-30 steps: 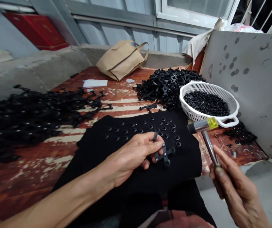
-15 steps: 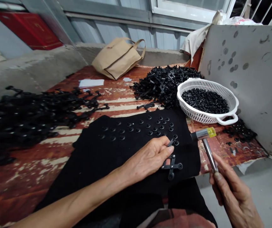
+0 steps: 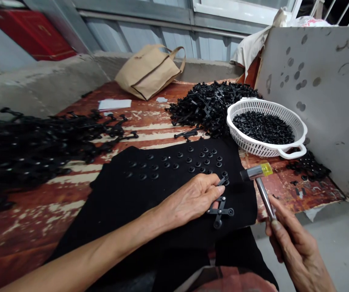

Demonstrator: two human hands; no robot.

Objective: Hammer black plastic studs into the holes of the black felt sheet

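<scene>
My left hand point(image 3: 197, 192) is closed on a black scissor linkage point(image 3: 219, 212), made of crossed flat bars with round ends and shiny rivets. One upper end of the linkage lies by small round black caps on a black cloth point(image 3: 132, 227). Several more caps point(image 3: 188, 160) are spread over the cloth beyond my hand. My right hand point(image 3: 294, 239) grips the metal handle of a mallet point(image 3: 258, 172). Its head has a yellow face on the right and a black face pointing left, raised just right of the linkage and apart from it.
A white basket point(image 3: 266, 151) of small black parts stands at the right, by a grey panel point(image 3: 317, 97). Heaps of black linkages lie behind point(image 3: 211, 105) and at the left point(image 3: 34, 150). A tan bag point(image 3: 150, 73) rests on the worn red table point(image 3: 80, 198).
The mallet in my right hand has shifted slightly left, closer to the linkage. My left hand keeps its hold on the linkage. The whole view has moved slightly.
</scene>
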